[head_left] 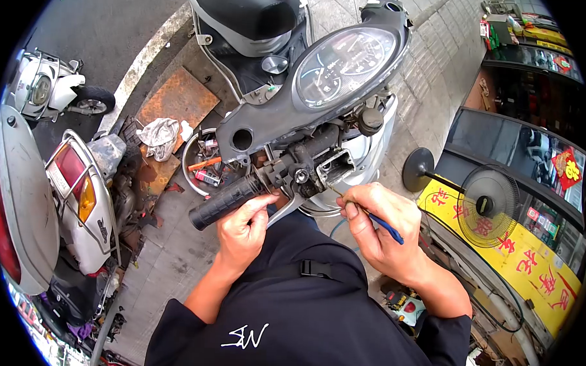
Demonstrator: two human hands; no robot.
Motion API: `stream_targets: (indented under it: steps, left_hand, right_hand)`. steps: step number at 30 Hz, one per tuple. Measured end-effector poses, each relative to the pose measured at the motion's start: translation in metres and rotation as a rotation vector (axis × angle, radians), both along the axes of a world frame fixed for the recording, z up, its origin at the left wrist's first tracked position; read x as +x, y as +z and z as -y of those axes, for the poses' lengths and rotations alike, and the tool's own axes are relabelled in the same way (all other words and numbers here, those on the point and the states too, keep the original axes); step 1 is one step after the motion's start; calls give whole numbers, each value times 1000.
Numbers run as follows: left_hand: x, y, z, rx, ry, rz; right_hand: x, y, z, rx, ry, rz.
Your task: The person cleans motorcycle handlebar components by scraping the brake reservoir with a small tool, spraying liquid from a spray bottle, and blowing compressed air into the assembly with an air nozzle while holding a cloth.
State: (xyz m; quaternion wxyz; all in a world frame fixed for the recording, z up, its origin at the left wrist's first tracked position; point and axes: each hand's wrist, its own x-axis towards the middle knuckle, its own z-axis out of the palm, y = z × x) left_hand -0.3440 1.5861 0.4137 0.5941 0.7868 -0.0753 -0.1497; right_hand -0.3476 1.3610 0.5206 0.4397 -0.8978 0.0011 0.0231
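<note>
One slim, blue-handled tool (388,229) sits pinched in the right hand (384,247); left hand (243,234) curled, hold unclear.

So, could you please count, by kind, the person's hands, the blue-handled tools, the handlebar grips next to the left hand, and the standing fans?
Hands: 2 (left hand, right hand)
Blue-handled tool: 1
Handlebar grip: 1
Standing fan: 1
Total: 5
</note>
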Motion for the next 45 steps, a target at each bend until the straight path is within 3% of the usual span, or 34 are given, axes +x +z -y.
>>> stream_targets:
  steps: [6, 8, 11, 18, 25, 34, 40, 45]
  left_hand:
    - [3, -4, -1, 6, 0, 96]
    - [0, -1, -1, 18, 18, -26]
    - [-1, -1, 1, 4, 30, -3]
    - [0, -3, 0, 28, 18, 72]
    - [0, 0, 0, 18, 25, -14]
    - [2, -5, 0, 9, 16, 45]
    - [3, -5, 1, -16, 41, 74]
    - [2, -7, 0, -11, 36, 69]
  right_hand:
    - [-5, -14, -1, 65, -75, 45]
    - [-6, -14, 1, 73, -114, 64]
    - [-2, -12, 1, 98, -168, 75]
    - [15, -5, 5, 78, -39, -50]
    - [18, -3, -2, 138, -90, -80]
    - [6, -17, -15, 285, -316, -39]
    - [10, -12, -10, 256, -265, -46]
    - [22, 0, -2, 66, -43, -74]
